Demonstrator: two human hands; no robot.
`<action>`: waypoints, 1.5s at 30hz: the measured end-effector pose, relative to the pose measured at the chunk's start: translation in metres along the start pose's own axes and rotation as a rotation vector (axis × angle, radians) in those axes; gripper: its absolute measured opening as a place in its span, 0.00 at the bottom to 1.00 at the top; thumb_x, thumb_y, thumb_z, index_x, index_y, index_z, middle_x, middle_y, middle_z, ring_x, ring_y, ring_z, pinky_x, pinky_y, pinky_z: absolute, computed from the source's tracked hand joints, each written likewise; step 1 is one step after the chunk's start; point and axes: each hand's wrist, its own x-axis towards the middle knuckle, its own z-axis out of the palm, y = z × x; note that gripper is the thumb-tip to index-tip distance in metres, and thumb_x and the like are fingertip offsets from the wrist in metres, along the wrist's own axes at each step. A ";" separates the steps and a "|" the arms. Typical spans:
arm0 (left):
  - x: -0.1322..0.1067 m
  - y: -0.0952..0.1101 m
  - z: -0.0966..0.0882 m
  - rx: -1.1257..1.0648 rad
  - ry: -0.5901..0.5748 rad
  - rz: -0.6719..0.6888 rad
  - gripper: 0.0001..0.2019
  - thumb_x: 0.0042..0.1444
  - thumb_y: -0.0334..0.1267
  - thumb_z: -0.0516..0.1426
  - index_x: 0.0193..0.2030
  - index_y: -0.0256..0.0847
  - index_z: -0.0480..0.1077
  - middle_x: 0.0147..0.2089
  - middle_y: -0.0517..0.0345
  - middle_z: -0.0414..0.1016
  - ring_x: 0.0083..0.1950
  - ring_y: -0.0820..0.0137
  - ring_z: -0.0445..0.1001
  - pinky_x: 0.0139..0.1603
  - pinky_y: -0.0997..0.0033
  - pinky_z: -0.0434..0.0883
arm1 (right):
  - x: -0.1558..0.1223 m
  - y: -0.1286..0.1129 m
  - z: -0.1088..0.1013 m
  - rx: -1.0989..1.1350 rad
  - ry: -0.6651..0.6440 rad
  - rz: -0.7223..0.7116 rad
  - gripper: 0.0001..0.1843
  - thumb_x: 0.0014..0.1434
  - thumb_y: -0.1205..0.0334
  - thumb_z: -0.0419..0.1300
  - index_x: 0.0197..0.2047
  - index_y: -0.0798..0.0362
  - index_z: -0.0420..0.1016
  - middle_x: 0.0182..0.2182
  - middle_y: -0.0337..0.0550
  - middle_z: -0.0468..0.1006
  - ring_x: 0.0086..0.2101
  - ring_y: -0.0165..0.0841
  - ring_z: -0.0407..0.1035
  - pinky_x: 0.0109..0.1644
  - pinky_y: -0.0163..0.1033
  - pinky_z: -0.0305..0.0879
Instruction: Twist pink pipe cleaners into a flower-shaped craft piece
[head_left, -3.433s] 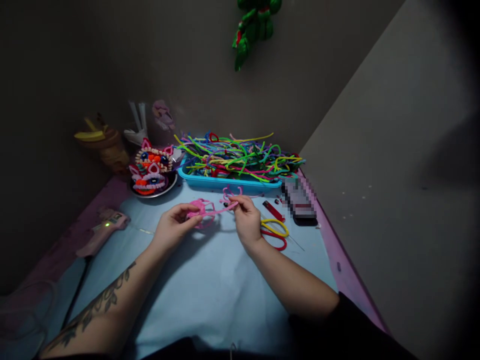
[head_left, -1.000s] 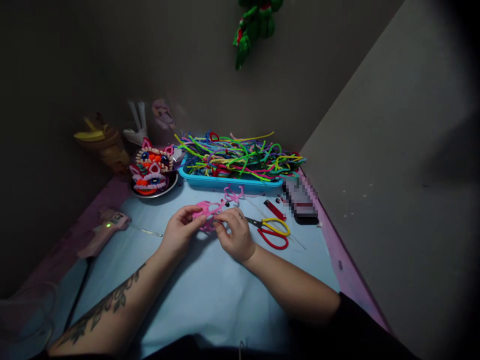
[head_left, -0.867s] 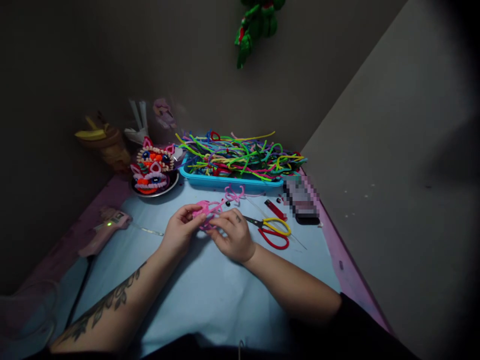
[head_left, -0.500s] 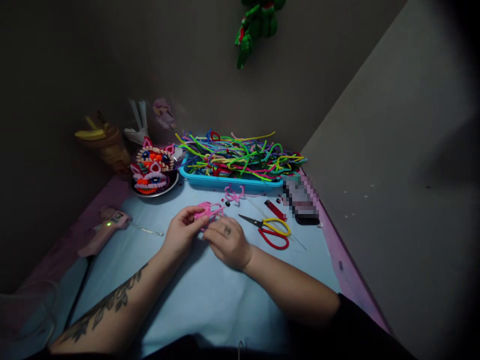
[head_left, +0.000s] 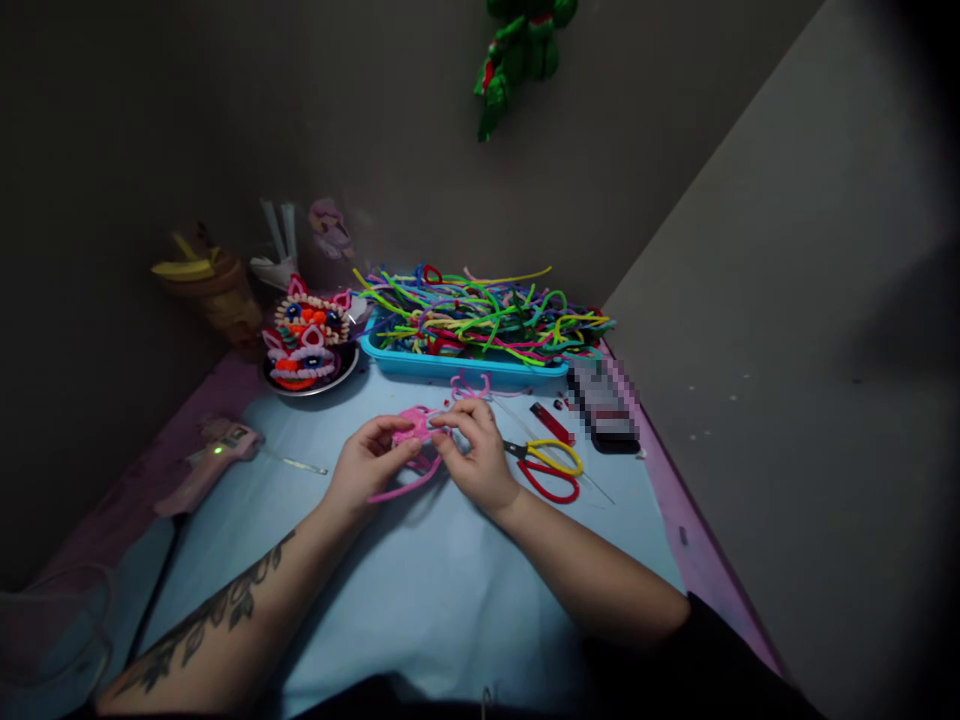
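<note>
My left hand (head_left: 365, 467) and my right hand (head_left: 475, 457) meet over the middle of the light blue table (head_left: 420, 590). Both pinch a small pink pipe-cleaner piece (head_left: 415, 427) held just above the surface. A loose pink end of it trails down and to the left, below my left hand's fingers. Red and yellow scissors (head_left: 547, 468) lie just right of my right hand. A second small pink twisted bit (head_left: 469, 385) lies behind my hands, in front of the tray.
A blue tray (head_left: 450, 364) heaped with several coloured pipe cleaners sits at the back. A colourful pipe-cleaner figure (head_left: 306, 338) rests on a dish at the back left. A pink glue gun (head_left: 214, 462) lies left. A red lighter (head_left: 550, 422) and a phone (head_left: 604, 405) lie right.
My right hand has wound the stretched pink strand in toward the piece and now pinches it close to my left hand. The loose end now hangs below to the left.
</note>
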 end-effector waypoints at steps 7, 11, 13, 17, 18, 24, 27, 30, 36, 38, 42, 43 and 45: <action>0.000 -0.001 -0.004 0.030 -0.051 0.021 0.17 0.38 0.46 0.74 0.32 0.40 0.79 0.31 0.57 0.80 0.32 0.72 0.75 0.34 0.74 0.72 | 0.000 -0.003 0.003 0.122 -0.041 0.125 0.03 0.58 0.65 0.62 0.32 0.50 0.76 0.37 0.43 0.69 0.42 0.36 0.68 0.51 0.45 0.65; 0.001 -0.001 -0.007 0.071 -0.062 0.039 0.16 0.38 0.45 0.74 0.32 0.40 0.79 0.31 0.56 0.80 0.32 0.71 0.75 0.34 0.73 0.72 | 0.001 -0.003 0.002 0.160 -0.036 0.210 0.04 0.57 0.65 0.63 0.30 0.50 0.76 0.36 0.42 0.68 0.41 0.35 0.68 0.51 0.44 0.65; 0.001 -0.001 -0.006 0.085 -0.070 0.029 0.18 0.34 0.42 0.75 0.32 0.39 0.79 0.31 0.57 0.80 0.31 0.73 0.74 0.33 0.74 0.72 | 0.001 -0.003 0.002 0.192 -0.035 0.253 0.04 0.56 0.65 0.63 0.29 0.50 0.77 0.36 0.41 0.68 0.41 0.35 0.68 0.51 0.44 0.65; 0.001 0.000 -0.004 0.107 -0.090 0.021 0.20 0.30 0.38 0.76 0.31 0.38 0.77 0.29 0.60 0.79 0.28 0.75 0.73 0.31 0.76 0.71 | 0.002 -0.001 0.002 0.247 -0.044 0.297 0.04 0.55 0.65 0.64 0.28 0.50 0.77 0.35 0.40 0.68 0.40 0.34 0.69 0.51 0.43 0.66; 0.000 0.001 -0.004 0.110 -0.090 0.022 0.20 0.30 0.38 0.76 0.31 0.38 0.76 0.28 0.60 0.79 0.28 0.75 0.73 0.31 0.76 0.71 | 0.002 -0.001 0.002 0.250 -0.048 0.297 0.04 0.55 0.65 0.65 0.28 0.50 0.77 0.35 0.40 0.69 0.40 0.34 0.69 0.51 0.43 0.67; 0.000 0.000 -0.003 0.106 -0.051 0.033 0.21 0.31 0.39 0.76 0.31 0.37 0.75 0.28 0.61 0.78 0.29 0.75 0.74 0.31 0.75 0.72 | 0.001 -0.002 0.003 0.093 0.041 0.195 0.02 0.56 0.64 0.65 0.32 0.49 0.77 0.34 0.40 0.73 0.39 0.35 0.70 0.48 0.43 0.68; 0.000 -0.002 -0.003 0.105 -0.033 0.060 0.20 0.32 0.38 0.75 0.31 0.37 0.75 0.28 0.61 0.78 0.30 0.74 0.74 0.32 0.76 0.72 | -0.001 -0.005 0.002 -0.017 0.067 0.001 0.04 0.60 0.65 0.64 0.33 0.49 0.76 0.30 0.39 0.77 0.36 0.35 0.71 0.45 0.43 0.68; -0.002 -0.003 -0.004 0.094 -0.028 0.072 0.19 0.34 0.37 0.75 0.33 0.38 0.75 0.31 0.60 0.79 0.32 0.73 0.75 0.35 0.74 0.73 | -0.003 -0.007 0.002 -0.060 0.060 -0.132 0.04 0.63 0.66 0.62 0.37 0.49 0.78 0.31 0.41 0.81 0.35 0.35 0.72 0.44 0.43 0.68; -0.004 -0.001 -0.002 0.069 -0.040 0.064 0.18 0.35 0.35 0.74 0.33 0.39 0.75 0.31 0.60 0.79 0.32 0.72 0.75 0.37 0.72 0.73 | -0.006 -0.008 0.005 -0.073 0.059 -0.100 0.05 0.62 0.66 0.62 0.39 0.48 0.80 0.33 0.42 0.80 0.37 0.36 0.71 0.45 0.45 0.67; -0.003 0.000 -0.001 0.081 -0.046 0.061 0.18 0.34 0.36 0.74 0.33 0.39 0.75 0.31 0.59 0.79 0.33 0.72 0.75 0.36 0.72 0.73 | -0.007 -0.008 0.006 -0.081 0.060 -0.018 0.05 0.61 0.65 0.62 0.36 0.48 0.81 0.34 0.43 0.76 0.39 0.37 0.69 0.46 0.45 0.66; -0.003 0.000 -0.002 0.114 -0.071 0.066 0.17 0.35 0.36 0.74 0.32 0.39 0.76 0.32 0.58 0.79 0.34 0.70 0.76 0.37 0.70 0.74 | -0.007 -0.005 0.005 -0.043 -0.024 0.127 0.07 0.60 0.68 0.60 0.34 0.49 0.79 0.37 0.43 0.70 0.42 0.38 0.65 0.49 0.47 0.64; -0.003 0.000 -0.002 0.121 -0.079 0.068 0.17 0.35 0.37 0.74 0.31 0.39 0.76 0.32 0.58 0.79 0.34 0.69 0.76 0.37 0.69 0.74 | -0.007 -0.004 0.006 -0.022 -0.057 0.153 0.08 0.60 0.68 0.59 0.34 0.49 0.78 0.37 0.43 0.69 0.43 0.38 0.65 0.50 0.47 0.64; -0.003 0.000 -0.003 0.135 -0.091 0.067 0.16 0.35 0.37 0.74 0.31 0.40 0.76 0.32 0.58 0.79 0.34 0.69 0.76 0.37 0.69 0.74 | -0.006 -0.002 0.006 0.020 -0.112 0.188 0.08 0.60 0.69 0.58 0.33 0.50 0.77 0.38 0.43 0.68 0.44 0.39 0.64 0.52 0.47 0.63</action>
